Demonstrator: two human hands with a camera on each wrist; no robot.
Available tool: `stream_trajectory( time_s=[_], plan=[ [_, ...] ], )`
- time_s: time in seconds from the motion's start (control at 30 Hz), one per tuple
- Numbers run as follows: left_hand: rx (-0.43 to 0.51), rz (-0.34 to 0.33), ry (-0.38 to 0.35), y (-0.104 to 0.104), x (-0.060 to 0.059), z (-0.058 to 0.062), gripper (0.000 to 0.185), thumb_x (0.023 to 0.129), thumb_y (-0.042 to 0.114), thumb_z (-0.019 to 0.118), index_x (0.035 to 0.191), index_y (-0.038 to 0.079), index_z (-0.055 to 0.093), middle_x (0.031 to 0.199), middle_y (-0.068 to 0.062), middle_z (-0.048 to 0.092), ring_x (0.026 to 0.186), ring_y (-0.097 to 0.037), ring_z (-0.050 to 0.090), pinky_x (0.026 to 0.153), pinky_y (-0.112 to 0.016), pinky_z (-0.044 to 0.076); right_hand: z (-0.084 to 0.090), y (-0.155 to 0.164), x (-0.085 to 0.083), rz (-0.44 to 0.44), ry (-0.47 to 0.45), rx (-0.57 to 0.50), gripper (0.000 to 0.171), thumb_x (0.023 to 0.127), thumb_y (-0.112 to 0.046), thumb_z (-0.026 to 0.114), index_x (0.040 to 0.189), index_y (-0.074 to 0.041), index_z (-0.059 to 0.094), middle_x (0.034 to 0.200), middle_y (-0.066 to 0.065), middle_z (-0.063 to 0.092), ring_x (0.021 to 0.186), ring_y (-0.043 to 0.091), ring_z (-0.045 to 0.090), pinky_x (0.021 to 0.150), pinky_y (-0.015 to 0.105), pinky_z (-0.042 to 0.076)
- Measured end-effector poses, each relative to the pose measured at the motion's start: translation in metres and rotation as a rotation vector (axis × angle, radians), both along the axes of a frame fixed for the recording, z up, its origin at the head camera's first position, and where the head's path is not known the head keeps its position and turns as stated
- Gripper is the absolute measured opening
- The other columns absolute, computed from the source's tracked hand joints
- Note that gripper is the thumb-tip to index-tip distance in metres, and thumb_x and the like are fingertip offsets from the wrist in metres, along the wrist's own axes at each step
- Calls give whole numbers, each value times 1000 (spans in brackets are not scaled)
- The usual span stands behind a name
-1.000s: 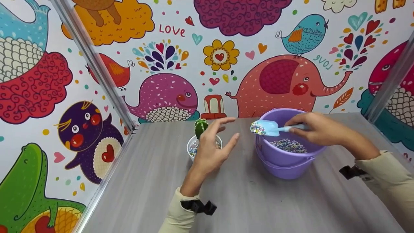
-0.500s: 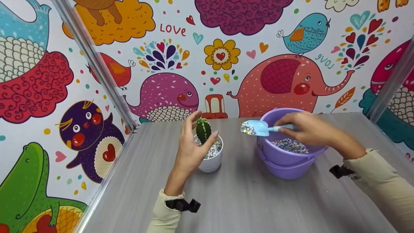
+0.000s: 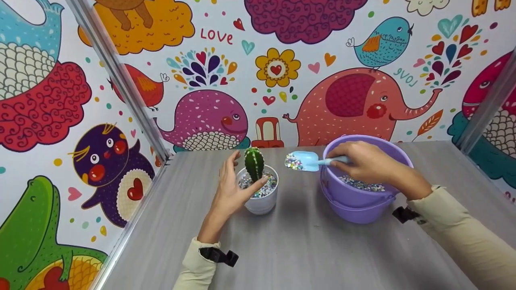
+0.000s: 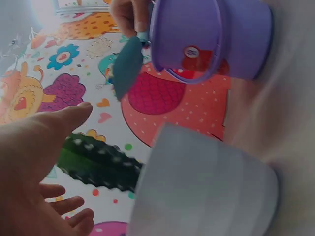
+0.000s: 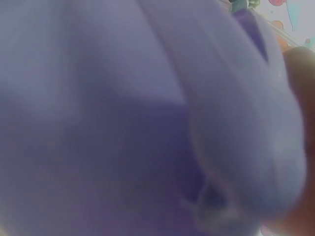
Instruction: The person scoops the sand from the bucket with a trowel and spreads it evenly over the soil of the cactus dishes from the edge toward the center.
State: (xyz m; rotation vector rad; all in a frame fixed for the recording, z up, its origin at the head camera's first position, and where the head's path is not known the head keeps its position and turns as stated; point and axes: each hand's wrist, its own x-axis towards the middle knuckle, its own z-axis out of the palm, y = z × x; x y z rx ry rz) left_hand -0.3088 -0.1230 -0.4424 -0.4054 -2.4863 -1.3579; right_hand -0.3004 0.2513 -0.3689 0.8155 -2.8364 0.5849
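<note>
Since half a second ago: blue scoop (image 3: 305,160) carried further left, clear of the bucket rim and now between purple bucket (image 3: 363,201) and cactus (image 3: 254,163); left hand (image 3: 231,191) lowered, thumb dropped from beside the cactus to the pot rim.

Left fingers (image 3: 230,166): straight and spread, released, gripping nothing. Raised behind and left of the cactus without visible contact. Thumb tip resting at the near rim of the white pot (image 3: 262,203), over the coloured gravel (image 3: 264,189). Left wrist view agrees: open palm (image 4: 29,157) beside the cactus (image 4: 98,164), pot wall (image 4: 206,187) close to the lens.

Right fingers (image 3: 346,159): curled around the scoop handle, grasping it. Right hand (image 3: 365,165) held over the bucket. Scoop blade loaded with coloured gravel, level, above the worktop (image 3: 302,249), just right of the pot, not touching it.

Bucket standing on the worktop, right of the pot, gravel inside. Right wrist view filled by blurred bucket wall (image 5: 123,123); no detail.
</note>
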Motion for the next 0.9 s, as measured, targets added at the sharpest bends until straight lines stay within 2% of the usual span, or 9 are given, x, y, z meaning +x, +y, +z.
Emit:
stream_trajectory(
  time_s=[0.1,0.2,0.43,0.7,0.9],
  plan=[
    [-44,-1,-78,-3,-1,-8,115,80,59,92,168,17,30,168,-10,41,154,-33,42,126,-62,39,-2,-6,-2,-6,26,13,22,98,-18,80,121,-16,83,107,-3,81,90,15,70,83,40,64],
    [-81,-26,-115,-4,-5,-15,117,80,59,92,168,12,31,166,-14,42,154,-34,41,127,-62,39,-4,-10,-3,-21,49,21,22,99,-17,79,120,-15,83,107,-2,81,90,16,70,83,41,64],
    [-108,-35,-115,-6,-8,-23,117,78,56,94,167,9,34,162,-18,45,154,-35,37,127,-65,36,-5,-14,-6,-52,63,4,23,99,-17,79,121,-15,83,110,1,82,97,20,73,89,49,66],
    [-119,-39,-142,-8,-10,-28,119,77,57,94,168,11,33,166,-17,42,163,-39,26,131,-68,26,1,-24,-8,-34,81,3,24,100,-17,77,123,-16,82,110,0,82,91,19,70,84,44,63],
    [-106,-45,-173,-9,-12,-31,121,75,60,95,168,13,33,167,-13,43,160,-34,34,129,-65,32,1,-39,-9,-37,92,46,25,99,-19,79,123,-17,82,108,0,81,87,18,67,75,37,59]
  ],
)
